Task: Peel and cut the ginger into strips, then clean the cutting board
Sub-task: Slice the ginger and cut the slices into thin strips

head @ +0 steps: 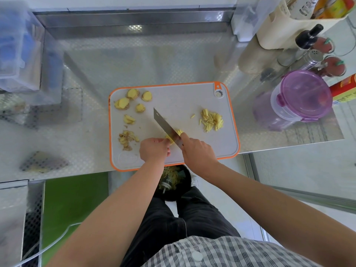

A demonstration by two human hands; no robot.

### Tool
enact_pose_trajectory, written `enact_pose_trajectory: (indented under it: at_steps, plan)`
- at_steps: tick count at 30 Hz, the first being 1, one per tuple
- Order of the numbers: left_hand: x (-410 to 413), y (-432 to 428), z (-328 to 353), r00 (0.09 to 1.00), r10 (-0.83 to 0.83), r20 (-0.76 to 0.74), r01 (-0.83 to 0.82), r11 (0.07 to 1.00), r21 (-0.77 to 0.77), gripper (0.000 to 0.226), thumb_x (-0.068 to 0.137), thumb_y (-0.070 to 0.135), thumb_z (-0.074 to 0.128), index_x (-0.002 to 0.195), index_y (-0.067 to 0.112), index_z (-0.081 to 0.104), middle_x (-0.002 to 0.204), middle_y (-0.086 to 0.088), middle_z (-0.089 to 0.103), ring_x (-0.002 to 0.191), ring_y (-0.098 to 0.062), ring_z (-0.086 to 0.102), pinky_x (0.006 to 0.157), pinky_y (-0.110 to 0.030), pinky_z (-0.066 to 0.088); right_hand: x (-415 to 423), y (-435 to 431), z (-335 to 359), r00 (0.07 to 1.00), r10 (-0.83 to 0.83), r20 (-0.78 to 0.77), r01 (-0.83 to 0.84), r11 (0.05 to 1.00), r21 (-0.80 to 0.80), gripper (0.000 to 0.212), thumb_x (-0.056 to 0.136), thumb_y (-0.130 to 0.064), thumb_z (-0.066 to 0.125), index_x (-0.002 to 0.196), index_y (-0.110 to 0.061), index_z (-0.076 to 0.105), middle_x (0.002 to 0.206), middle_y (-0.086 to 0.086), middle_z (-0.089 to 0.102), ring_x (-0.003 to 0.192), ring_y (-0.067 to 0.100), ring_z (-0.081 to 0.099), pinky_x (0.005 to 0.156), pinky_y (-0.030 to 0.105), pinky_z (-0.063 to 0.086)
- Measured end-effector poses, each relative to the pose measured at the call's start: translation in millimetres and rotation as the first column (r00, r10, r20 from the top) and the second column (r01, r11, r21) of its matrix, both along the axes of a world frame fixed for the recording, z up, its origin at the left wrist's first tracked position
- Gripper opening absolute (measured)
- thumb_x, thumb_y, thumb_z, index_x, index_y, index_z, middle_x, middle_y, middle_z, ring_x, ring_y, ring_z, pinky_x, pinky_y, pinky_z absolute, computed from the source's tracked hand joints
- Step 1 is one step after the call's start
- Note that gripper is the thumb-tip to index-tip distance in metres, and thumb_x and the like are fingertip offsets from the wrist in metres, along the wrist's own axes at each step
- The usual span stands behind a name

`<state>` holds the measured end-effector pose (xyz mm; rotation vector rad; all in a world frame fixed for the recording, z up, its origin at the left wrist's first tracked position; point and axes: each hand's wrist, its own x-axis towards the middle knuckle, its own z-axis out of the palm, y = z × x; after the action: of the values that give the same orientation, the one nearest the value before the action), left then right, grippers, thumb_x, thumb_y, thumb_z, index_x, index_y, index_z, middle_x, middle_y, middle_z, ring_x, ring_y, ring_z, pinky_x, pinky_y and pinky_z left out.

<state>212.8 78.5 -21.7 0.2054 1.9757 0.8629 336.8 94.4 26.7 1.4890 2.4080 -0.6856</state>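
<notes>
A grey cutting board [179,99] with an orange rim lies on the steel counter. My right hand [198,151] grips the handle of a cleaver [163,122], forefinger along the blade's spine. The blade stands on a stack of yellow ginger slices [171,138] near the board's front. My left hand [154,149] holds that stack with curled fingers, just left of the blade. Several ginger slices [133,101] lie at the board's far left. A pile of ginger strips [212,120] sits at the right. Peel scraps [127,139] lie at the front left.
A purple-lidded container [302,95] stands right of the board, with bottles and shakers [312,47] behind it. A clear plastic box [21,54] stands at the far left. A black bin [173,182] with scraps sits on the floor below the counter's front edge.
</notes>
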Motion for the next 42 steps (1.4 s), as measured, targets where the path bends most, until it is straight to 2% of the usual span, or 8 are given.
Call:
enact_pose_trajectory:
  at_steps: [3,6,12,18,27,31,38,42]
  plan:
    - [-2.0,1.5,-2.4,1.0,0.011,-0.007,-0.011,1.0,-0.004,0.021,0.072,0.013,0.077,0.056,0.01,0.064,0.052,-0.006,0.064,0.043,-0.022,0.058,0.07,-0.044,0.06,-4.0,0.8,-2.7,1.0,-0.007,0.011,0.007,1.0,0.005,0.021,0.096,-0.006,0.038,0.115,-0.013,0.036,0.072,0.0,0.042,0.061,0.024,0.045,0.055,0.033,0.032]
    - [-2.1,1.3,-2.5,1.0,0.017,-0.021,-0.017,1.0,0.002,0.02,0.074,0.009,0.075,0.056,0.011,0.065,0.052,-0.007,0.066,0.046,-0.023,0.062,0.072,-0.047,0.06,-8.1,1.2,-7.0,0.999,-0.023,0.026,0.023,1.0,0.005,0.019,0.095,-0.005,0.039,0.112,-0.012,0.036,0.074,0.0,0.043,0.06,0.023,0.043,0.055,0.033,0.032]
    - [-2.7,-0.4,-3.6,0.999,0.002,-0.049,-0.001,1.0,0.026,0.026,0.072,0.008,0.073,0.048,0.013,0.064,0.05,-0.007,0.065,0.047,-0.023,0.061,0.073,-0.045,0.059,-3.6,1.9,-13.5,0.998,-0.036,-0.042,0.036,0.999,-0.001,0.014,0.102,-0.021,0.034,0.112,-0.013,0.037,0.083,0.002,0.05,0.067,0.028,0.047,0.061,0.035,0.036]
    - [-4.2,1.0,-7.9,1.0,-0.001,-0.002,0.001,0.999,0.041,0.039,0.068,0.007,0.076,0.036,0.015,0.056,0.043,-0.003,0.056,0.038,-0.02,0.049,0.06,-0.034,0.045,1.2,0.5,-4.9,0.998,-0.013,-0.064,0.014,1.0,0.016,0.016,0.103,-0.024,0.031,0.113,-0.013,0.037,0.078,0.001,0.049,0.068,0.029,0.052,0.058,0.035,0.037]
    - [-5.9,2.2,-7.4,0.999,0.012,0.037,-0.013,0.999,0.04,0.019,0.068,0.004,0.075,0.052,0.006,0.063,0.047,-0.007,0.059,0.041,-0.021,0.052,0.061,-0.035,0.05,-7.0,0.9,-8.8,1.0,-0.015,0.006,0.015,1.0,0.0,0.012,0.099,-0.012,0.036,0.111,-0.013,0.036,0.078,0.002,0.047,0.066,0.028,0.049,0.058,0.034,0.035]
    - [-6.1,1.8,-6.2,1.0,0.01,0.018,-0.011,0.999,0.034,0.018,0.069,0.002,0.071,0.052,0.006,0.064,0.049,-0.009,0.061,0.043,-0.023,0.056,0.066,-0.039,0.056,-11.3,1.8,-13.9,0.999,-0.031,-0.01,0.031,1.0,-0.002,0.01,0.099,-0.013,0.038,0.109,-0.012,0.037,0.081,0.002,0.048,0.071,0.031,0.055,0.058,0.035,0.035]
    - [-6.4,2.2,-8.9,0.998,0.006,0.061,-0.009,0.998,0.055,0.043,0.07,0.002,0.073,0.035,0.016,0.051,0.042,-0.002,0.051,0.036,-0.018,0.044,0.057,-0.03,0.039,-2.7,3.1,-6.0,0.996,-0.045,-0.081,0.046,0.999,0.006,0.013,0.102,-0.024,0.033,0.109,-0.013,0.037,0.078,0.0,0.048,0.065,0.027,0.048,0.059,0.034,0.035]
    - [-6.8,1.8,-7.2,0.998,0.002,0.068,-0.006,0.999,0.052,0.028,0.069,0.005,0.077,0.048,0.009,0.059,0.043,-0.001,0.055,0.038,-0.018,0.048,0.056,-0.029,0.043,-2.4,0.1,-3.6,0.997,-0.027,-0.069,0.027,1.0,0.003,0.015,0.104,-0.025,0.03,0.109,-0.013,0.036,0.076,0.002,0.049,0.064,0.028,0.049,0.057,0.034,0.036]
